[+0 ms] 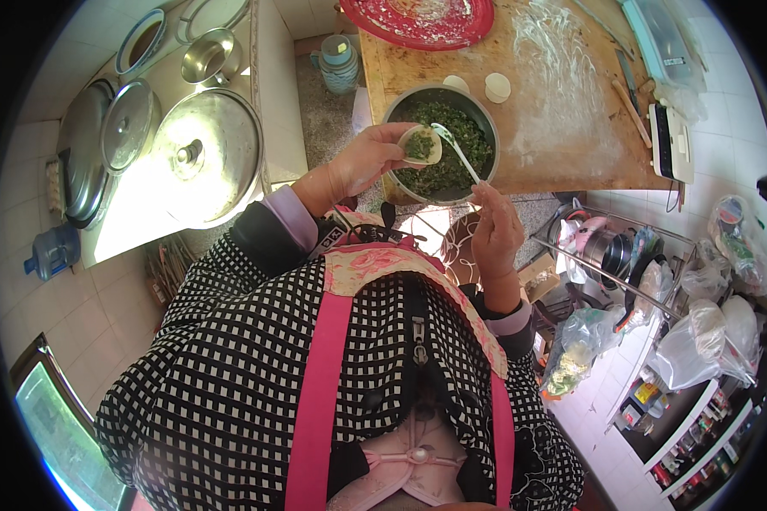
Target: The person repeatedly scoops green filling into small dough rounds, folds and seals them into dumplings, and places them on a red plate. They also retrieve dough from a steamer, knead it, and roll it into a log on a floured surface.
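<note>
Over the left part of a metal pot, my left hand (pixel 374 153) holds a round dough wrapper (pixel 433 153) with chopped green filling (pixel 418 145) on it. My right hand (pixel 498 230) grips the handle of a white spoon (pixel 465 160), whose bowl end is beside the wrapper. The pot (pixel 495 137) contains a chopped green filling mixture (pixel 450 175) and stands at the near left corner of a wooden board (pixel 562 172). Just beyond the pot's rim lie two more dough wrappers, one wrapper (pixel 498 88) whole in view and another wrapper (pixel 456 83) partly hidden.
A floury red tray (pixel 422 25) is at the board's far side. A rolling pin (pixel 631 114), a knife (pixel 627 76) and a white appliance (pixel 671 144) lie along the right. On the left counter sits a large lidded pot (pixel 208 160). Bagged goods (pixel 581 358) hang at a rack (pixel 613 281).
</note>
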{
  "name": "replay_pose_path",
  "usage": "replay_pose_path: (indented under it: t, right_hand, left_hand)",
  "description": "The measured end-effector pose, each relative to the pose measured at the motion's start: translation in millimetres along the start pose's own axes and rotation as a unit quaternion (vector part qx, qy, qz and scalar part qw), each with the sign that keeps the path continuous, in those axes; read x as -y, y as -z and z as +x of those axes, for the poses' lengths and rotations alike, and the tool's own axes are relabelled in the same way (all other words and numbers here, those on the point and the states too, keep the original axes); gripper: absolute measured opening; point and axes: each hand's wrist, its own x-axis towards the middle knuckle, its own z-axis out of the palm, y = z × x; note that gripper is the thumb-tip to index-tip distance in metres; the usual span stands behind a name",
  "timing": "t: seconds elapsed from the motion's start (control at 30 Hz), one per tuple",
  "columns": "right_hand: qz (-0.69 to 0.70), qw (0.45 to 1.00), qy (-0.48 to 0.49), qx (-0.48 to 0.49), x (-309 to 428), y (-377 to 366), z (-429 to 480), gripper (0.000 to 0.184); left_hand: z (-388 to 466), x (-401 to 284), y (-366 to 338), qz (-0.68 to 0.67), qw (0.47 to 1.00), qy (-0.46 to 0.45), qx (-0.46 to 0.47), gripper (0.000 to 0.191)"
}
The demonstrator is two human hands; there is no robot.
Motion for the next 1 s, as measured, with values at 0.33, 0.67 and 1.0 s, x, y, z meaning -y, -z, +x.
replay_pose_path:
  t: [0.33,0.67,1.0]
  right_hand:
    - [0.007,0.999,-0.011,0.033,5.3,-2.1,0.3,0.023]
    - [-0.004,1.0,-0.018,0.021,2.7,-2.1,-1.7,0.024]
    - [-0.03,0.994,0.092,0.057,-1.0,3.9,3.7,0.033]
  left_hand:
    - [-0.6,0.1,-3.2,0.007,1.0,0.0,0.007,0.046]
    - [0.4,0.7,-3.1,0.008,1.0,-0.004,0.006,0.048]
    - [1.2,2.1,-3.9,0.011,1.0,0.0,0.008,0.047]
